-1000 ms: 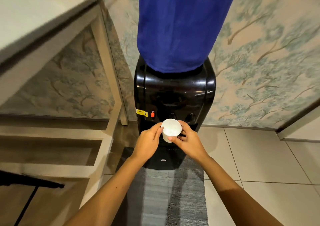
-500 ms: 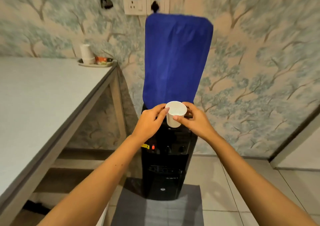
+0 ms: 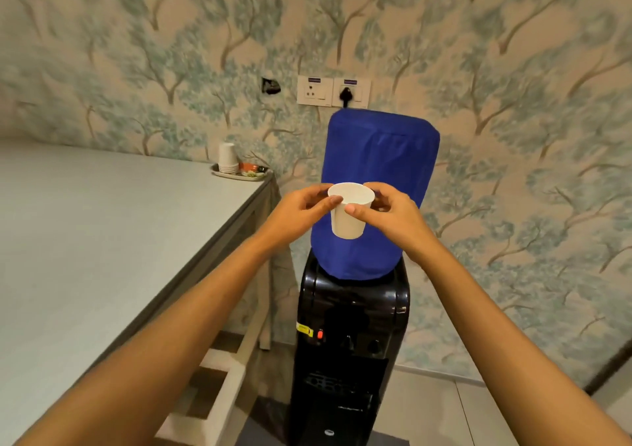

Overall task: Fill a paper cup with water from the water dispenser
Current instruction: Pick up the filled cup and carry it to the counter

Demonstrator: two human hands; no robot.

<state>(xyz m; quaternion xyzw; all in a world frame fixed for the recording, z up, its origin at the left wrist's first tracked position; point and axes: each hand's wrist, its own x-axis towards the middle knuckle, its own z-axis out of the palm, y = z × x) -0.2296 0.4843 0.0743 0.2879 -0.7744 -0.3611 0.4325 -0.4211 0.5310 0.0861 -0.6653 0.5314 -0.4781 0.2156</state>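
We hold the paper cup [image 3: 349, 215] in both hands, up high, in front of the blue-covered bottle [image 3: 383, 179] on top of the water dispenser [image 3: 352, 343]. The left hand [image 3: 301, 211] pinches the cup near its rim from 9 o'clock, and the right hand [image 3: 390, 216] pinches it from 3 o'clock; each is closed on the cup with thumb and fingertips. We cannot see from here whether there is water in it.

To do this step well we judge the cup should stay upright and level, with light pressure just under the rim so the thin paper wall does not buckle. If it has yet to be filled, it belongs low at 6 o'clock, under the taps [image 3: 359, 343] of the black body, well below where it is now.

At 10 o'clock a stack of cups [image 3: 227, 158] stands on a tray [image 3: 239, 175] at the far corner of the bench [image 3: 102, 240].
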